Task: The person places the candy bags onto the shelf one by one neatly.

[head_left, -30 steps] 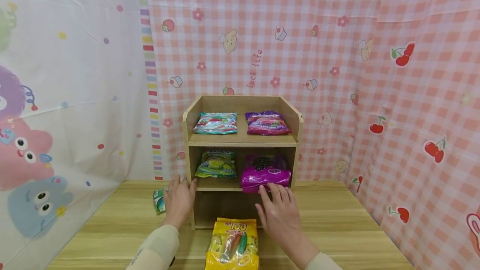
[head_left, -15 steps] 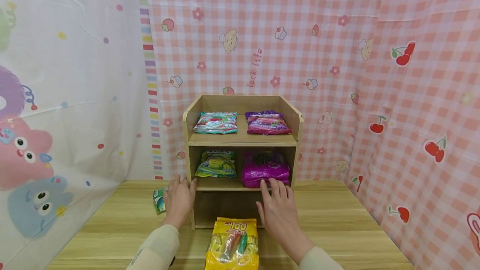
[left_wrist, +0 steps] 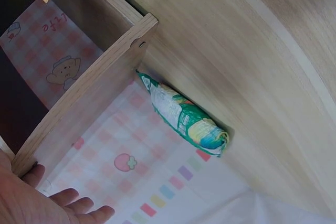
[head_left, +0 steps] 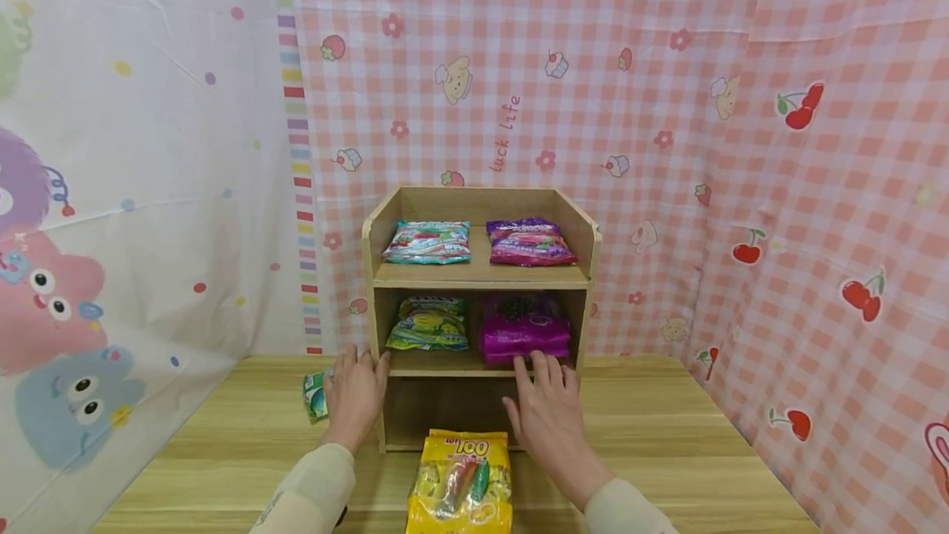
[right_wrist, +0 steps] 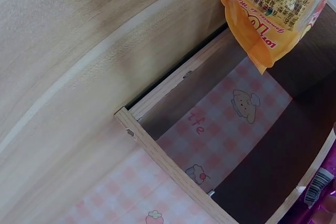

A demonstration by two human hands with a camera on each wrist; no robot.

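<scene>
With its fingers extended, my right hand [head_left: 550, 414] reaches the front of the middle shelf, fingertips at the lower edge of a shiny purple candy bag [head_left: 526, 336]. That bag lies in the right half of the middle compartment. At the left side panel of the small wooden shelf [head_left: 482, 277], my left hand [head_left: 356, 394] has its thumb by the panel's front edge and its other fingers loosely extended outside. A green-and-yellow candy bag [head_left: 428, 325] lies to the left of the purple one. In the right wrist view, only a corner of the purple bag [right_wrist: 319, 184] shows.
The top shelf holds a teal candy bag [head_left: 426, 243] and a dark purple-red one [head_left: 530, 243]. Before the bottom compartment stands a yellow candy bag [head_left: 461, 484]. A green packet [left_wrist: 181, 114] lies on the table left of the shelf. Patterned cloths [head_left: 593, 105] hang behind and beside.
The purple bag has slid back into the middle compartment, its front edge no longer overhanging the board. My right hand followed it slightly forward. My left hand stayed at the side panel.
</scene>
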